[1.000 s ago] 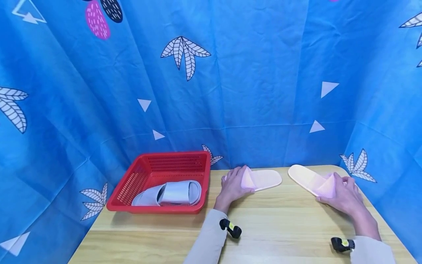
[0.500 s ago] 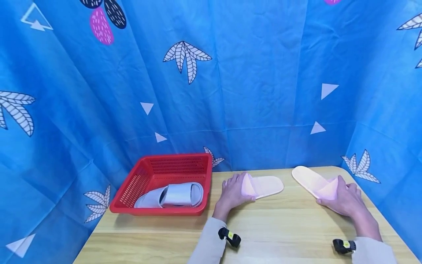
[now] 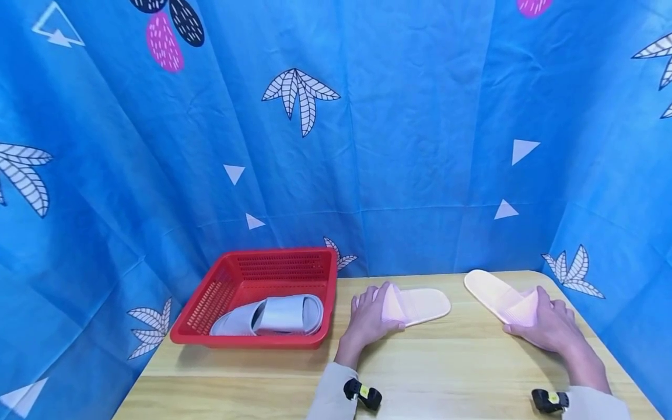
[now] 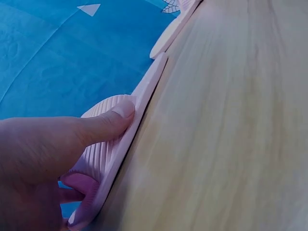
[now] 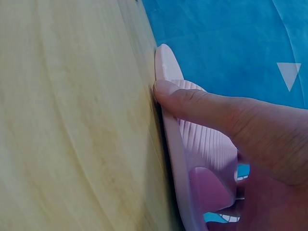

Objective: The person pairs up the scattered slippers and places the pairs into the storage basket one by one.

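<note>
Two pale pink slippers lie toward the back right of the wooden table, toes turned apart and heel ends pointing at each other. My left hand (image 3: 367, 315) grips the left slipper (image 3: 426, 304) across its ribbed strap, thumb on the near edge. In the left wrist view, the thumb presses the slipper's side (image 4: 107, 159) beside the strap. My right hand (image 3: 551, 324) holds the right slipper (image 3: 488, 289) the same way; its thumb lies along the sole edge (image 5: 174, 144) in the right wrist view. Both soles sit at the tabletop. The other fingers are mostly hidden behind the straps.
A red plastic basket (image 3: 280, 341) stands at the table's left with a pair of grey slippers (image 3: 283, 315) inside. Blue patterned curtain (image 3: 409, 116) hangs close behind the table and on both sides. The wooden tabletop (image 3: 451, 367) stretches in front of the hands.
The left slipper, in my left hand, has slid slightly toward me, away from the table's back edge. The right hand and its slipper look the same. The head view has tilted a little.
</note>
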Available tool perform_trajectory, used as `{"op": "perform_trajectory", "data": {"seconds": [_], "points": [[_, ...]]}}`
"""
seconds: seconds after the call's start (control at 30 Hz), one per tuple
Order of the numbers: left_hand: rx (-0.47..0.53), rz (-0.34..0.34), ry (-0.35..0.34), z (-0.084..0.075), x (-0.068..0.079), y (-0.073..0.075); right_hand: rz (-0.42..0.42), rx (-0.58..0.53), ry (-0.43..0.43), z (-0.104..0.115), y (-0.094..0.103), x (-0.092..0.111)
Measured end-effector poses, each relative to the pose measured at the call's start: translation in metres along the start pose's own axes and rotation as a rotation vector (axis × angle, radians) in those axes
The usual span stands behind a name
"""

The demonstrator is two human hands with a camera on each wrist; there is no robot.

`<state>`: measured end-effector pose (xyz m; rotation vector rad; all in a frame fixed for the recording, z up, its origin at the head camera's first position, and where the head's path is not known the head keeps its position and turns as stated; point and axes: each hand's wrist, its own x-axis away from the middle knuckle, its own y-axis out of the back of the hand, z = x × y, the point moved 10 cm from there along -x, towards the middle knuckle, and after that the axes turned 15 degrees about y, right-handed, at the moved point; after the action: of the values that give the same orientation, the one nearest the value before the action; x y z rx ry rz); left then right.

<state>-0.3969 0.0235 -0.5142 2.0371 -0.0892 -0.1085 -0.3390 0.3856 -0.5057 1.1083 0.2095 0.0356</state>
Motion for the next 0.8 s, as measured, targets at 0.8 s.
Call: {"op": "perform_trajectory", "data": {"seconds": [0.8], "points": [[-0.061, -0.089, -0.008, 0.0027, 0.0047, 0.0065, -0.069, 0.019, 0.034, 0.0082, 0.0086, 0.0075]]}}
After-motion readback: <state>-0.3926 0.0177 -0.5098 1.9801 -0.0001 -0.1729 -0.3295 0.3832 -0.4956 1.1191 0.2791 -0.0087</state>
